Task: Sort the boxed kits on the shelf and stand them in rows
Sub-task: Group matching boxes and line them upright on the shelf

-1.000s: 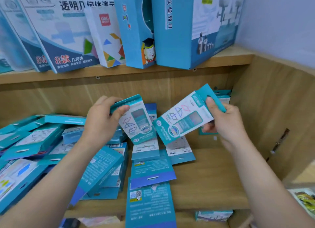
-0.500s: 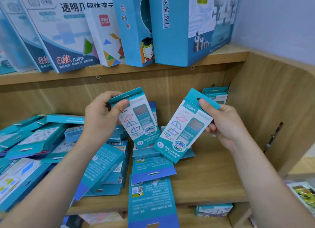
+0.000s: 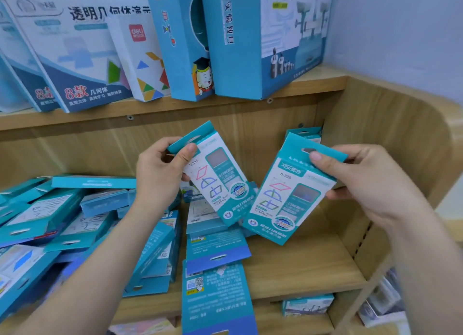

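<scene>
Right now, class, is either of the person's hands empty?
No: the left hand grips one teal kit box by its top, and the right hand grips a matching one.

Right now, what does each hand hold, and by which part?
The left hand and the right hand each pinch an S-335 boxed kit, left and right, by its teal hang-tab top.

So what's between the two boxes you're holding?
Nothing; a bare gap separates the left box from the right box. Only the shelf's back panel shows behind, in the head view.
</scene>
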`<state>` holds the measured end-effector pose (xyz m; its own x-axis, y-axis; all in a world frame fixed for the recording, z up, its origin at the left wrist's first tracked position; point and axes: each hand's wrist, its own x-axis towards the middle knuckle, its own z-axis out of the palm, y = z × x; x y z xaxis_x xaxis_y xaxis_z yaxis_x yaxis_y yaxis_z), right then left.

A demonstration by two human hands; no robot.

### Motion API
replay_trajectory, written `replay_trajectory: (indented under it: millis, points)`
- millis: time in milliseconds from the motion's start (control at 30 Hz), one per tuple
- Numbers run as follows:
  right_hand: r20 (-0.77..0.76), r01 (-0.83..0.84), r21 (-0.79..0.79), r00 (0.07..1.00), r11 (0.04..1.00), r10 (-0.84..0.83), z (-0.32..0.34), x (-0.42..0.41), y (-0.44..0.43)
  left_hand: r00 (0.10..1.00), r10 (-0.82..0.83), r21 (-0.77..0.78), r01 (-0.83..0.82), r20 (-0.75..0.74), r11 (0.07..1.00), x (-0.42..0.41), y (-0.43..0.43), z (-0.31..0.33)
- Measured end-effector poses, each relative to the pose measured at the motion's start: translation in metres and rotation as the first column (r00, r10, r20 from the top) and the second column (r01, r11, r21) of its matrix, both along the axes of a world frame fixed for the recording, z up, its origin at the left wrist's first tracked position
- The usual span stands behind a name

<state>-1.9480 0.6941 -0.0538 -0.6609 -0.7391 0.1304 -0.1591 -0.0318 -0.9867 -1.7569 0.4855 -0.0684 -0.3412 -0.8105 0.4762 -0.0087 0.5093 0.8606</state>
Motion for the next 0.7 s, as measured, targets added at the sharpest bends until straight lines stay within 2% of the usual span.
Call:
replay_trajectory:
  millis: [67, 200, 267, 367, 400, 533, 700]
  points:
    - [-0.048, 0.057, 0.009, 0.997, 0.998, -0.056, -0.003, -0.001, 0.007, 1.000, 0.002, -0.012, -0.002, -0.004, 1.000, -0.013, 0.002, -0.002]
    - [-0.204, 0.237, 0.142, 0.957, 0.961, -0.206, -0.028, -0.007, 0.010, 0.999, -0.043, -0.046, 0.044, 0.014, 0.998, -0.044, 0.013, -0.006]
    - [-0.351, 0.340, 0.175, 0.898, 0.924, -0.264, -0.043, -0.013, 0.009, 0.998, -0.063, -0.088, 0.065, 0.023, 0.994, -0.055, 0.019, -0.009]
    - [-0.575, 0.477, 0.198, 0.764, 0.856, -0.292, -0.052, -0.015, 0.005, 0.993, -0.099, -0.134, 0.107, 0.068, 0.985, -0.067, 0.025, -0.012]
    - [-0.609, 0.493, 0.194, 0.738, 0.848, -0.290, -0.054, -0.015, 0.002, 0.990, -0.120, -0.133, 0.130, 0.080, 0.983, -0.069, 0.026, -0.013]
    - [-0.619, 0.459, 0.174, 0.739, 0.871, -0.266, -0.058, -0.017, -0.014, 0.988, -0.085, -0.219, 0.111, 0.126, 0.969, -0.070, 0.023, -0.018]
    - [-0.611, 0.460, 0.225, 0.754, 0.859, -0.244, -0.055, -0.035, -0.039, 0.994, -0.049, -0.446, 0.086, 0.093, 0.891, -0.055, 0.025, -0.012]
